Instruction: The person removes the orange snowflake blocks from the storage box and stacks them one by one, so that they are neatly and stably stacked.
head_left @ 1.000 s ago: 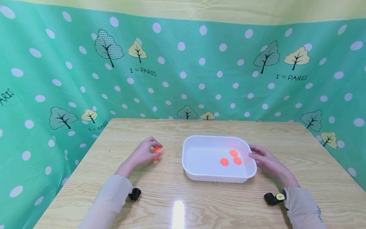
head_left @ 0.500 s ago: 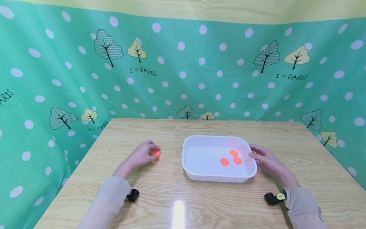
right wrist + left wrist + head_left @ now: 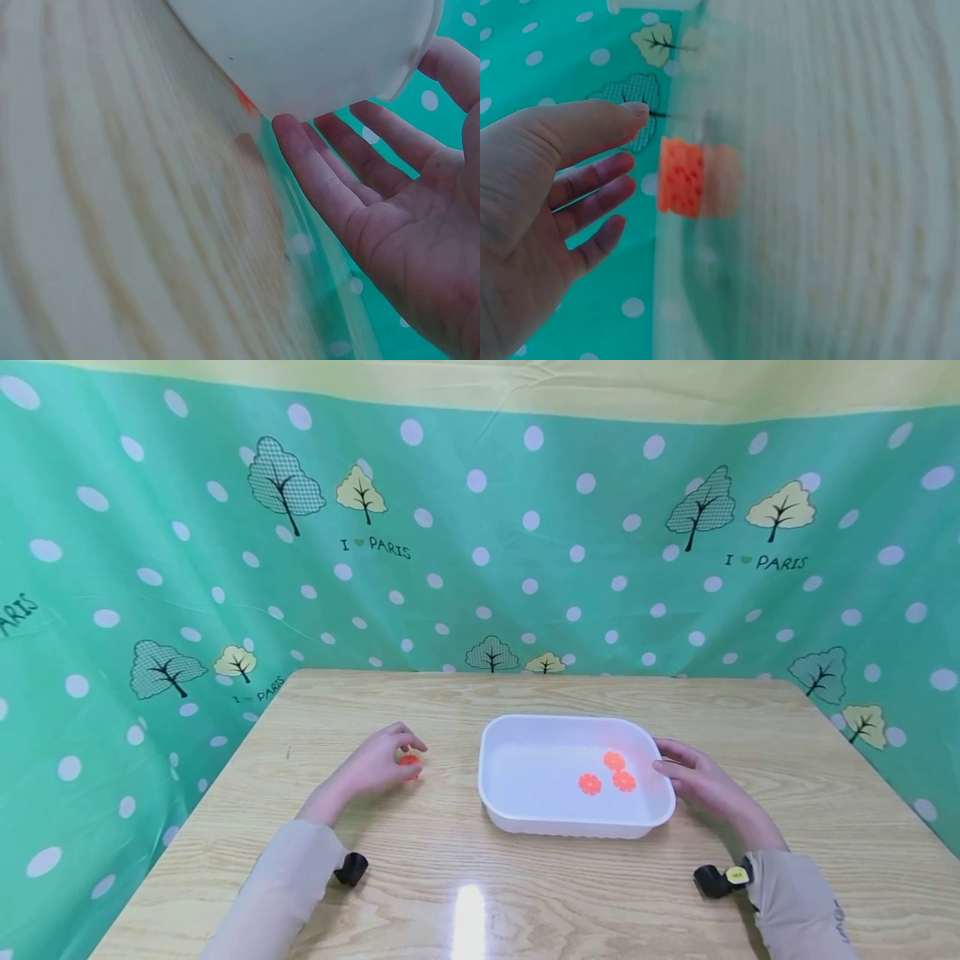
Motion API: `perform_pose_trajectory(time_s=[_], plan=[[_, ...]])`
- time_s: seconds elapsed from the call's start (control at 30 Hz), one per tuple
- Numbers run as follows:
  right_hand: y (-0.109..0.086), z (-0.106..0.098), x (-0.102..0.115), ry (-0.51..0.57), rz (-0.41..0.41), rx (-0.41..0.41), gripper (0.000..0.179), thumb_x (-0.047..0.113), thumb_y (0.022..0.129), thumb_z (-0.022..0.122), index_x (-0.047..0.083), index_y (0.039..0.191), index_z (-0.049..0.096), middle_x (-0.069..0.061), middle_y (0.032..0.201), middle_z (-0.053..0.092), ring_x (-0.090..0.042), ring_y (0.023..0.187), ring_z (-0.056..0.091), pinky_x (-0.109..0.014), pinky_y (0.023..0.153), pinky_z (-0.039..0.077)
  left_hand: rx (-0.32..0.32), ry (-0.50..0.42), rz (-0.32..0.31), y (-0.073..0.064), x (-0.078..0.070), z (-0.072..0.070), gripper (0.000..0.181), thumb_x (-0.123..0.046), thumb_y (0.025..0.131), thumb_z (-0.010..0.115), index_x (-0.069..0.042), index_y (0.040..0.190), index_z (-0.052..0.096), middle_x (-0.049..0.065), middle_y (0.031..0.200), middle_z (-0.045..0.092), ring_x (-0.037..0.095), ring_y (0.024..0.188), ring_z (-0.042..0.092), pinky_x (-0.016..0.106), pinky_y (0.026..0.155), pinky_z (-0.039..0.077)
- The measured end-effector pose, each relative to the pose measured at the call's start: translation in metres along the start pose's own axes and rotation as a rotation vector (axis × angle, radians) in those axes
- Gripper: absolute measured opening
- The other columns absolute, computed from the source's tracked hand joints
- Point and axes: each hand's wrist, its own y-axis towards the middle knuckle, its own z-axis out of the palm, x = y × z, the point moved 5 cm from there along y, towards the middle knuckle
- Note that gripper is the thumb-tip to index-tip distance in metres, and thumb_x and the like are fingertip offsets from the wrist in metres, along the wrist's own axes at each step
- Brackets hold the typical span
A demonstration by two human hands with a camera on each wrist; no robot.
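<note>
Around a small orange notched piece [image 3: 409, 762], my left hand [image 3: 371, 764] is arched just above the table. In the left wrist view this orange piece [image 3: 681, 178] stands on the wood, short and drum-like with dark pits in its side. The thumb and fingers of the left hand [image 3: 577, 169] are apart, with a gap between them and the piece. My right hand [image 3: 701, 781] holds the right end of a white plastic tub [image 3: 570, 828], a digit over the rim. In the right wrist view other fingers [image 3: 315, 161] lie against the tub's outer wall.
Inside the tub lie 3 orange flower-shaped discs [image 3: 590, 784], toward its right side. The wooden table [image 3: 420, 877] ends at a green dotted curtain [image 3: 480, 602] behind. Black wrist cameras [image 3: 351, 869] sit at both sleeves.
My left fingers closed in around the orange piece and it shifted slightly toward me; now they have spread and lifted a little. The right hand and tub have stayed put.
</note>
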Motion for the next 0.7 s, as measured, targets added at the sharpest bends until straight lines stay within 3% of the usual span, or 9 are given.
perform_pose_trajectory(time_s=[0.17, 0.43, 0.7], plan=[[-0.001, -0.001, 0.001, 0.007, -0.007, 0.006, 0.066, 0.035, 0.091, 0.051, 0.003, 0.142, 0.025, -0.022, 0.144, 0.026, -0.016, 0.114, 0.05, -0.033, 0.092, 0.045, -0.001, -0.019, 0.044, 0.009, -0.016, -0.002, 0.029, -0.017, 0.078, 0.068, -0.011, 0.106, 0.065, 0.002, 0.103, 0.056, 0.019, 0.096, 0.052, 0.034, 0.078, 0.045], [-0.001, 0.0, 0.001, 0.0, -0.011, 0.004, 0.065, 0.036, 0.091, 0.05, 0.004, 0.142, 0.025, -0.022, 0.144, 0.026, -0.038, 0.125, 0.038, -0.041, 0.095, 0.042, -0.012, 0.012, 0.13, 0.024, -0.048, 0.0, 0.026, -0.021, 0.081, 0.067, -0.013, 0.105, 0.065, 0.004, 0.103, 0.058, 0.018, 0.094, 0.053, 0.034, 0.08, 0.046], [0.0, -0.001, 0.0, 0.002, -0.009, 0.005, 0.066, 0.035, 0.091, 0.052, 0.004, 0.142, 0.025, -0.021, 0.145, 0.026, -0.027, 0.121, 0.044, -0.035, 0.093, 0.044, -0.009, -0.041, 0.196, 0.043, -0.087, 0.006, 0.025, -0.023, 0.082, 0.066, -0.013, 0.105, 0.065, 0.0, 0.103, 0.058, 0.015, 0.094, 0.053, 0.031, 0.08, 0.045]])
